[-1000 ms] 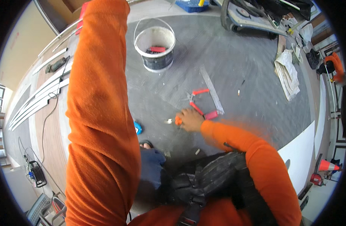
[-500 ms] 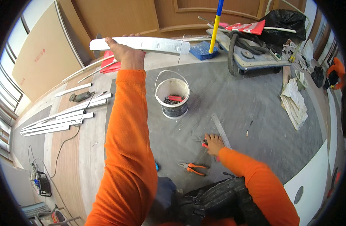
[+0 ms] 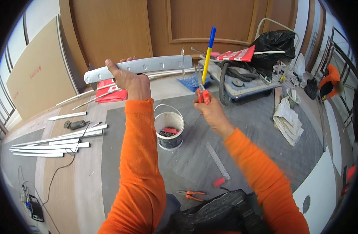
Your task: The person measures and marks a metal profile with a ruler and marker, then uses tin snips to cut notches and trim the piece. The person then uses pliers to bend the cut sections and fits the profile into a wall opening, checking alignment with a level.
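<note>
L hand (image 3: 135, 84) pinching strip (image 3: 152, 65), R hand (image 3: 215, 113) clasping red tool (image 3: 206, 97), imo we shd steady both higher than bucket (image 3: 169, 144).

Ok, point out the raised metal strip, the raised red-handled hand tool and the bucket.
Metal strip (image 3: 152, 65): head view, on its slotted face.
Red-handled hand tool (image 3: 206, 96): head view, on a handle.
Bucket (image 3: 171, 143): head view, on its dark outer wall.

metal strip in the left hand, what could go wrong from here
The bare left hand grips the metal strip, whose edges might cut skin. Thin bits jutting near the strip's right end could scratch the right hand holding a red-handled tool. Orange-handled pliers on the floor near the person's leg might get stepped on.
</note>
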A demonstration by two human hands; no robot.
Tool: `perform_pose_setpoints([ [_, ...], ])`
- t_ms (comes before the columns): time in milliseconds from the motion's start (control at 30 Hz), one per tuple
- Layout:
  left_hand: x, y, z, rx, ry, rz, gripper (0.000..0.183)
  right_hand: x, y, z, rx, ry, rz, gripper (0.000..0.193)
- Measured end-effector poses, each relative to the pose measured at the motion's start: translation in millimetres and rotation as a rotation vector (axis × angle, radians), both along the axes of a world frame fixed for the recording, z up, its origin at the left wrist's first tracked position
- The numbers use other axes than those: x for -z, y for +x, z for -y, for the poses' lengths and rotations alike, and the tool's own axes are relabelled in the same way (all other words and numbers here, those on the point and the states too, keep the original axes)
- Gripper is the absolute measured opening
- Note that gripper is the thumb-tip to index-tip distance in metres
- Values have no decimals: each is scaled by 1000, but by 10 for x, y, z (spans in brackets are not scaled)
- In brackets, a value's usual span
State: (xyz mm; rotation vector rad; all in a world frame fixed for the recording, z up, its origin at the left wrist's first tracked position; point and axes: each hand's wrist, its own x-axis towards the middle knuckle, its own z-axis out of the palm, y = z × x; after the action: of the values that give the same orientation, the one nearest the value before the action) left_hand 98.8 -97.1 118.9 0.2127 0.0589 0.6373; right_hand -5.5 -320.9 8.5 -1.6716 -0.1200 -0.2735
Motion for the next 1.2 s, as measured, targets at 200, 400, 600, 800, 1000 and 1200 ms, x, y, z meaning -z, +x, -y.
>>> perform_pose_setpoints([
  [200,-171,-224,-23,-67,50,-3,54,-258,-109,-419,-86,211,61,52],
  [400,-184,-249,-16,-61,86,58,60,-386,-162,-481,-108,210,83,53],
  [600,-183,-262,35,-70,135,96,62,-421,-160,-430,-112,196,93,45],
  [800,-165,-240,103,-50,137,126,61,-440,-146,-359,-84,168,124,45],
  [1000,-182,-262,127,-50,135,98,60,-464,-168,-387,-93,237,127,45],
  [1200,-198,-273,85,-43,142,121,62,-445,-134,-368,-120,225,136,48],
])
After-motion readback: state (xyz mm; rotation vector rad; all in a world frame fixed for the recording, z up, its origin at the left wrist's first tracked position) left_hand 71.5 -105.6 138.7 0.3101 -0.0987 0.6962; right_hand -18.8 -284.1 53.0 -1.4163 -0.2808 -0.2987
